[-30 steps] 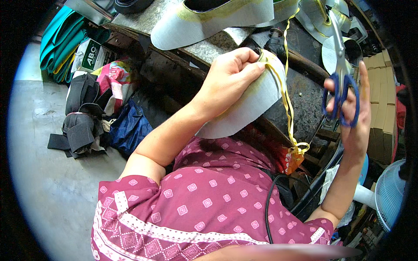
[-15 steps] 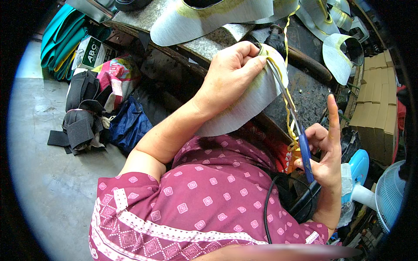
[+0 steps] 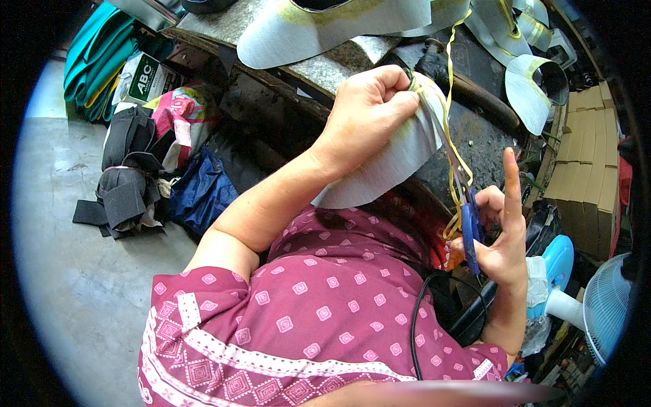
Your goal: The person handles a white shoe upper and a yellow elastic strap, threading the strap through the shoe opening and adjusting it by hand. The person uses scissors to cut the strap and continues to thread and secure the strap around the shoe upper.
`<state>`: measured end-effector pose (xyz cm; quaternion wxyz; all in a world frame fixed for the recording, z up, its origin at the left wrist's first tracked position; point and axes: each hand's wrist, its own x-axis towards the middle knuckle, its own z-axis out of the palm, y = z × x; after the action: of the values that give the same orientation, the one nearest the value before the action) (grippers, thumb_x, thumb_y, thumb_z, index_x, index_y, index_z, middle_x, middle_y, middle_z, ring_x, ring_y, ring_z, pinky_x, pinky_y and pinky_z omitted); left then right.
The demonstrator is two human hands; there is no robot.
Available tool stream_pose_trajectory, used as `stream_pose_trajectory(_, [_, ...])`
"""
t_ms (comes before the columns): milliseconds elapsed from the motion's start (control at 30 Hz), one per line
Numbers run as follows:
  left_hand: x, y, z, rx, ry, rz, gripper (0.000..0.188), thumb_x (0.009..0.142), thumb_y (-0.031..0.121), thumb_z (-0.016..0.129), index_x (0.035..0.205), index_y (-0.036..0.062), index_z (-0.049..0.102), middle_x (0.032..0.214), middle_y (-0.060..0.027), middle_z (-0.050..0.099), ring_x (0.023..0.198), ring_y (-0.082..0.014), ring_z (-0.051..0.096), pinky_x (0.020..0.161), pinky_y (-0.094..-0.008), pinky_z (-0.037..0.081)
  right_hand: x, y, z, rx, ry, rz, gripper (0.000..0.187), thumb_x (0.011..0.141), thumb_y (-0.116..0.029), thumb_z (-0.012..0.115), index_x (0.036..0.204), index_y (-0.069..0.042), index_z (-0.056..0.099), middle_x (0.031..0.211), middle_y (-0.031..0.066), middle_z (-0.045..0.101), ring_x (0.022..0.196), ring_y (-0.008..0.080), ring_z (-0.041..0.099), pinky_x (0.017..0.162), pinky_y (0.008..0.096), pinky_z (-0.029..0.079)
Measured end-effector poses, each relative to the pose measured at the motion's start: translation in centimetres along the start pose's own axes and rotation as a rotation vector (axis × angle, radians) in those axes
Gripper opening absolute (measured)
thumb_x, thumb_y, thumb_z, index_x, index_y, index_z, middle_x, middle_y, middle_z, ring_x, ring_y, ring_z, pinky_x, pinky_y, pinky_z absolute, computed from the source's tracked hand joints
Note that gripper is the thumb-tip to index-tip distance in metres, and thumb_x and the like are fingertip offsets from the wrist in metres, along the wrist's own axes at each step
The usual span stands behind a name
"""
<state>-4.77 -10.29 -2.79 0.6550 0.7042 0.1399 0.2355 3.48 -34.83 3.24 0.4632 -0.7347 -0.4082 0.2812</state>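
Observation:
My left hand (image 3: 369, 119) pinches the edge of a curved pale grey shoe upper piece (image 3: 397, 159) with a yellowish glue-stained rim. In my right hand (image 3: 500, 234) is a pair of blue-handled scissors (image 3: 470, 227), index finger stretched out and the others at the handles. The long metal blades point up toward the piece, close to its edge beside my left thumb. A thin yellow strip (image 3: 450, 102) hangs from above past the piece and down along the blades. Where exactly the blades meet the material is hard to see.
Similar grey pieces (image 3: 325, 34) lie on the worktable (image 3: 468, 152), with another (image 3: 525, 91) at the far right. A dark rod (image 3: 478, 98) crosses the table. Stacked cardboard (image 3: 583, 156) and a fan (image 3: 607, 298) stand right. Bundled black material (image 3: 129, 176) and green sheets (image 3: 102, 61) sit left.
The scissors have opened a little and tilted, their handles shifting slightly left with my right hand. My left hand and the grey piece have moved slightly right.

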Motion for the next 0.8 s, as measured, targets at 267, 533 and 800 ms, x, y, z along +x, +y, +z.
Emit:
stream_pose_trajectory(267, [0.1, 0.1, 0.9, -0.128, 0.060, -0.002, 0.020, 0.086, 0.016, 0.066, 0.079, -0.0022, 0.061, 0.064, 0.0016, 0.052, 0.062, -0.0041, 0.045, 0.055, -0.0236, 0.041, 0.1, 0.8, 0.5, -0.089, 0.051, -0.098, 0.120, 0.061, 0.004, 0.082, 0.156, -0.010, 0.009, 0.083, 0.0040, 0.061, 0.067, 0.0087, 0.059, 0.061, 0.0215, 0.049])
stream_pose_trajectory(533, [0.1, 0.7, 0.5, -0.028, -0.010, -0.050, 0.015, 0.094, 0.015, 0.063, 0.089, 0.0012, 0.064, 0.079, 0.0054, 0.059, 0.072, -0.0010, 0.049, 0.064, -0.0180, 0.041, 0.6, 1.7, 0.5, -0.024, 0.071, -0.067, 0.113, 0.064, -0.003, 0.082, 0.155, -0.008, 0.015, 0.081, 0.0054, 0.060, 0.067, 0.0103, 0.059, 0.060, 0.0244, 0.050])
stream_pose_trajectory(800, [0.6, 1.0, 0.5, -0.183, -0.049, -0.049, 0.015, 0.094, 0.016, 0.061, 0.087, 0.0031, 0.064, 0.078, 0.0051, 0.059, 0.071, -0.0012, 0.049, 0.063, -0.0179, 0.040, 1.3, 2.0, -0.9, -0.659, 0.037, -0.341, 0.105, 0.066, -0.002, 0.082, 0.153, -0.008, 0.023, 0.078, 0.0077, 0.057, 0.064, 0.0175, 0.057, 0.058, 0.0306, 0.047])
